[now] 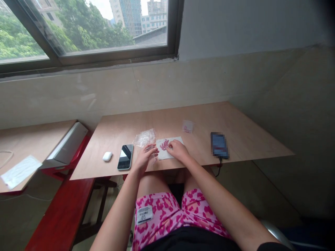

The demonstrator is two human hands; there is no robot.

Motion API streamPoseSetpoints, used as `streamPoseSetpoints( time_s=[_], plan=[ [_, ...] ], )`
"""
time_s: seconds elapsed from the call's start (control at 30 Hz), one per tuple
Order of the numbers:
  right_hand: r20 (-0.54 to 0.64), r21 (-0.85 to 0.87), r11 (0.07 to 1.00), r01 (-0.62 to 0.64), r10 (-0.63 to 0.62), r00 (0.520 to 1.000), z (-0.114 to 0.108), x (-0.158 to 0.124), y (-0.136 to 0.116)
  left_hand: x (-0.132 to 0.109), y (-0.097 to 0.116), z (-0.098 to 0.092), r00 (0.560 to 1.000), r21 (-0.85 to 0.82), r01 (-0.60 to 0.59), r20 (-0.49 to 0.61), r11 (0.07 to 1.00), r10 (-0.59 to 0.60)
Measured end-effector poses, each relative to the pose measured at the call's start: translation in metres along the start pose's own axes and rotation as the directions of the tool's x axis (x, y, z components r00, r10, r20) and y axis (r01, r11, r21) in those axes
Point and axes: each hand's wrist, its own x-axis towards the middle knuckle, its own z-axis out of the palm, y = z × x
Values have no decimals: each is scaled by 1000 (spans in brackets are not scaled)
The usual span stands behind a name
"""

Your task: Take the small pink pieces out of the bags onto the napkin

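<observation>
Beneath a wide window, a plywood table [243,136] carries a white sheet [163,155] near its front edge, with a cluster of pink beads [164,144] lying on it. The left hand [145,157] rests at the sheet's left edge with its fingers curled, and the right hand [178,150] sits fingertips-down just right of the beads; I cannot tell whether either hand is pinching anything. A crumpled clear plastic bag [144,137] lies behind the left hand, a dark smartphone [125,157] and a white earbud case [107,156] lie further left, and a small packet [187,126] and a second phone [219,145] lie to the right.
</observation>
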Motion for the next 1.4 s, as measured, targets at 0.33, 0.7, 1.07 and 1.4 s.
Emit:
streamPoseSetpoints(
  time_s=[0.33,0.7,1.07,1.4],
  plan=[
    [-101,523,852,-5,68,993,-43,9,-41,-3,0,2,999,57,0,36,998,-2],
    [-85,420,890,177,-156,984,-78,7,-84,-5,0,5,993,41,-17,116,999,12],
    [75,126,989,-71,62,995,-20,8,-10,2,-3,0,998,-102,-33,51,994,38],
    [90,37,997,-74,70,994,0,8,-10,-1,-2,0,999,-31,37,40,999,-36]
  ],
)
